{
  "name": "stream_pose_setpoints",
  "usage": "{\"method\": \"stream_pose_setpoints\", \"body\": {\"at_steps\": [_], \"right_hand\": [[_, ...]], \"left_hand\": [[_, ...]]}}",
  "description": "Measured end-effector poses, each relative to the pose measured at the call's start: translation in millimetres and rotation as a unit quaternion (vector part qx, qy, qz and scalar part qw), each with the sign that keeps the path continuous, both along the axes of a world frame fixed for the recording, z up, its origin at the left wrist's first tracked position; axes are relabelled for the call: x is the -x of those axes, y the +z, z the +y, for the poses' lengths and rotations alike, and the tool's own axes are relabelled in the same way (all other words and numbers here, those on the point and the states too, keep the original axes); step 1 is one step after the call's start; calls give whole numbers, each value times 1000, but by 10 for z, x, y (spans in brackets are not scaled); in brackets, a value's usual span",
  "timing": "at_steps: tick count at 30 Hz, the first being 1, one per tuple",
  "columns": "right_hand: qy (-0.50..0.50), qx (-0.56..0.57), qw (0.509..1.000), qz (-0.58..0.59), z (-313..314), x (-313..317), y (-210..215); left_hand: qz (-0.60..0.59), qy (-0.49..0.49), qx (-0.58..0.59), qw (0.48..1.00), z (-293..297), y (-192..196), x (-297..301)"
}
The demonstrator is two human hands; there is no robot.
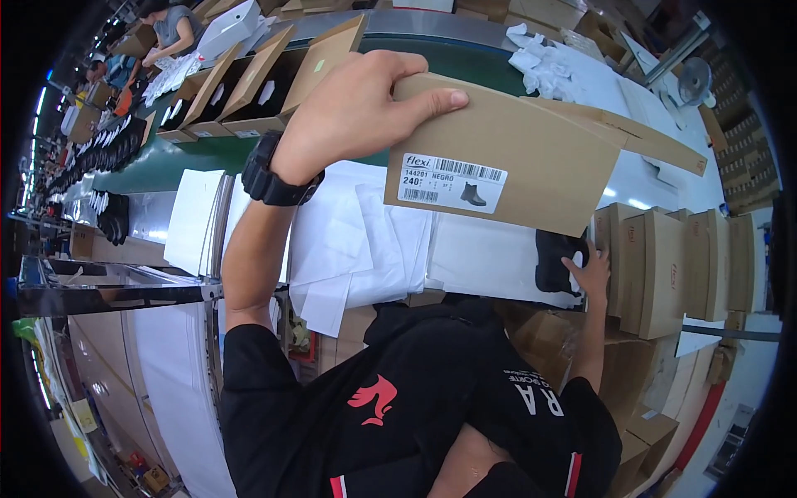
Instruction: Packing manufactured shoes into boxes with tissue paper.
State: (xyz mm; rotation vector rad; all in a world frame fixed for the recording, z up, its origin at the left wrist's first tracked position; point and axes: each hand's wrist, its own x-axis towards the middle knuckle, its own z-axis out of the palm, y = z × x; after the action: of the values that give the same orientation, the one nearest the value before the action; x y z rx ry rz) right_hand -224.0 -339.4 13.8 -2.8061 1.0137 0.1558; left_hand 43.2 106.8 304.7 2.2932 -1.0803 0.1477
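Note:
My left hand [374, 100], with a black watch on its wrist, grips the top edge of a brown cardboard shoe box [515, 158], the thumb on the outer side. The box is tilted above the table, and a white label [452, 183] with a boot picture and barcodes faces me. A long cardboard flap [664, 141] sticks out at its right end. At the right, my right hand [589, 272] has its thumb and fingers at the edge of a black boot [551, 259] lying on the white surface. A white piece shows beside the boot. The inside of the box is hidden.
White paper sheets [344, 236] lie before me, with another stack [195, 220] to the left. Closed shoe boxes [656, 266] stand at the right. Open boxes [241, 116] and black footwear [108, 153] line the green belt [166, 162]. A co-worker [173, 33] is at the far left.

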Motion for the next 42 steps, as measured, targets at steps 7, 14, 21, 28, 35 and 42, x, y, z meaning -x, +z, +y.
{"method": "stream_pose_setpoints", "body": {"at_steps": [7,14,21,28,35,42], "right_hand": [[77,-122,989,-12,356,173,932],[413,-358,832,-95,752,-531,2499],[422,-57,905,-18,-243,-2062,1996],[632,-205,744,68,1003,-2221,810],[674,-232,663,226,1713,-1851,669],[653,-140,731,137,2588,-1663,1102]], "left_hand": [[95,-11,22,995,-6,-573,123],[241,58,157,956,125,-2936,1037],[265,94,-6,960,396,-3398,1758],[204,230,-88,947,608,-2654,2163],[-48,697,100,708,3058,-2158,2554],[-37,769,-96,630,5415,-2456,2003]]}}
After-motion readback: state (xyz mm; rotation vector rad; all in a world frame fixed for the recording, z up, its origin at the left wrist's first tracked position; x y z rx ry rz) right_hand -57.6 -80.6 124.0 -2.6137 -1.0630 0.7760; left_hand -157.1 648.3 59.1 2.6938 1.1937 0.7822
